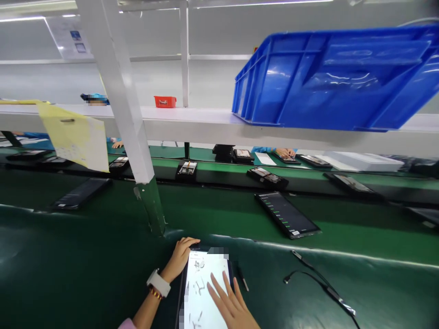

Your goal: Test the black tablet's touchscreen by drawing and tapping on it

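A tablet (202, 297) with a bright white screen showing dark scribbled strokes lies on the green mat at the bottom middle. My left hand (180, 258), with a white watch on the wrist, grips the tablet's top left corner with curled fingers. My right hand (231, 304) lies flat on the screen, fingers stretched out and slightly spread. A thin dark stylus (243, 278) rests on the mat just right of the tablet.
A black cable (318, 281) trails at the right. A dark tablet (287, 214) and another (82, 193) lie on the green belt, with several devices (267, 177) farther back. A white post (137, 151) stands ahead; a blue crate (336, 77) sits on the shelf. Another person's hands (285, 152) work across the line.
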The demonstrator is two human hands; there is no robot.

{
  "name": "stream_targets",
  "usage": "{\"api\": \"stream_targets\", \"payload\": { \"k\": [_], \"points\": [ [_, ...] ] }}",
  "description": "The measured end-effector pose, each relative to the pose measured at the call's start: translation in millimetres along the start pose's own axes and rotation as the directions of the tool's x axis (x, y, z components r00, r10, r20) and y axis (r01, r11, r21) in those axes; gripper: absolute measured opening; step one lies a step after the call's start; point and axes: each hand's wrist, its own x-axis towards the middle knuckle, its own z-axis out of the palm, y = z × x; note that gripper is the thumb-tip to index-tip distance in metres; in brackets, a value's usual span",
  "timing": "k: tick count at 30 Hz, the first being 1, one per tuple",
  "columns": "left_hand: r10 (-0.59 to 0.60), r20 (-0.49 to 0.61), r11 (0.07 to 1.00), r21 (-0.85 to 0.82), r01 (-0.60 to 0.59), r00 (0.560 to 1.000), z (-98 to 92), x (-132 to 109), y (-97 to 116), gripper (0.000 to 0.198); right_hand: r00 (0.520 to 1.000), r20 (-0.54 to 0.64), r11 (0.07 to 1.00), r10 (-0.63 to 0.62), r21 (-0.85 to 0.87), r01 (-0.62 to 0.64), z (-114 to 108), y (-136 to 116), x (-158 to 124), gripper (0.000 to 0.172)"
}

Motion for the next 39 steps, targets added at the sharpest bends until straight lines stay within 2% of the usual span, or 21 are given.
{"api": "stream_targets", "payload": {
  "k": [3, 7, 11, 16, 22, 24, 27, 31, 33, 36, 38, 39],
  "points": [
    [0.006, -0.002, 1.0, 0.002, -0.006, 1.0, 0.0, 0, 0, 0.053, 0.995, -0.06, 0.99, -0.083, -0.124, 0.075, -3, -3, 10, 0.101],
    [0.01, -0.013, 1.0, 0.003, -0.01, 1.0, -0.2, 1, 0, 0.053, 0.975, -0.174, 0.963, -0.136, -0.253, 0.089, -10, -9, 21, 0.098],
    [0.002, -0.01, 1.0, 0.003, -0.002, 1.0, -0.3, 1, 1, 0.052, 0.971, -0.193, 0.968, -0.139, -0.233, 0.092, -13, -9, 22, 0.101],
    [-0.012, -0.003, 1.0, 0.002, 0.012, 1.0, -0.4, 2, 4, 0.053, 0.987, -0.153, 0.982, -0.052, -0.19, 0.023, -15, -2, 21, 0.096],
    [-0.021, -0.003, 1.0, 0.002, 0.021, 1.0, -1.9, -1, 8, 0.052, 0.98, -0.183, 0.993, -0.077, -0.097, 0.059, 2, -1, 19, 0.095],
    [-0.029, -0.002, 1.0, 0.0, 0.029, 1.0, -2.3, -1, 9, 0.052, 0.98, -0.183, 0.991, -0.085, -0.114, 0.065, 6, -2, 19, 0.098],
    [-0.036, -0.002, 0.999, 0.0, 0.036, 0.999, -2.5, -2, 11, 0.051, 0.981, -0.177, 0.989, -0.083, -0.135, 0.059, 9, -5, 18, 0.101],
    [-0.029, 0.0, 1.0, 0.001, 0.029, 1.0, -2.3, -2, 11, 0.051, 0.985, -0.155, 0.996, -0.078, -0.06, 0.069, 5, -4, 18, 0.096],
    [-0.03, -0.001, 1.0, 0.001, 0.03, 1.0, -1.8, -2, 10, 0.052, 0.989, -0.144, 0.999, -0.039, 0.001, 0.04, -6, 2, 17, 0.098],
    [-0.031, -0.002, 1.0, 0.003, 0.031, 1.0, -0.9, -1, 8, 0.053, 0.983, -0.153, 0.98, 0.104, 0.185, -0.075, -31, 14, 12, 0.113],
    [-0.028, -0.003, 1.0, 0.003, 0.028, 1.0, -0.4, -1, 7, 0.052, 0.958, -0.183, 0.939, 0.222, 0.304, -0.16, -45, 22, 7, 0.111],
    [-0.027, -0.005, 1.0, 0.003, 0.027, 1.0, -0.3, -1, 6, 0.052, 0.939, -0.208, 0.919, 0.273, 0.346, -0.191, -49, 26, 5, 0.104]
  ]
}}
